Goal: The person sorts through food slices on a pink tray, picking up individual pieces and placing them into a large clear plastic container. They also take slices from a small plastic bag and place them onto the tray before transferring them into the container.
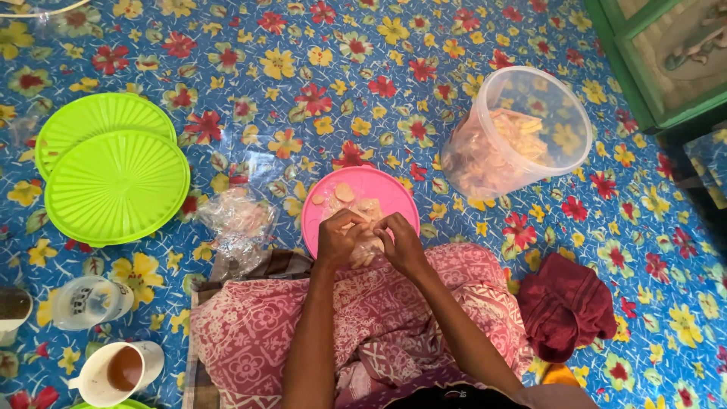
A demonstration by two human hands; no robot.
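Left hand: our left hand (341, 236) is curled, fingers bent in over a small clear bag of crackers (366, 250), pinching it at the top.
Right hand: our right hand (400, 244) is curled the same way, fingertips meeting the left hand's on the same bag; we cannot tell how tightly either one grips.
Bag: it sits between our two hands, over the near edge of the pink plate (394, 195), mostly hidden by our fingers.
Plate: round, pink, on the floral mat (303, 60) just in front of our lap, with a few pale crackers (344, 193) lying on it.
Lap: covered by a pink patterned cloth (265, 333); both forearms reach forward over it.
Tub: a clear plastic tub (575, 113), tilted on its side, to the right of the plate and apart from it, with pale crackers inside.
Lids: two green lids (113, 185), overlapping, well to the left.
Wrap: crumpled clear plastic (238, 223) lies just left of the plate.
Cups: a cup of brown drink (121, 371) and a clear cup (87, 301) stand at lower left.
Red cloth: a dark red cloth (568, 303) is bunched on the mat at our right.
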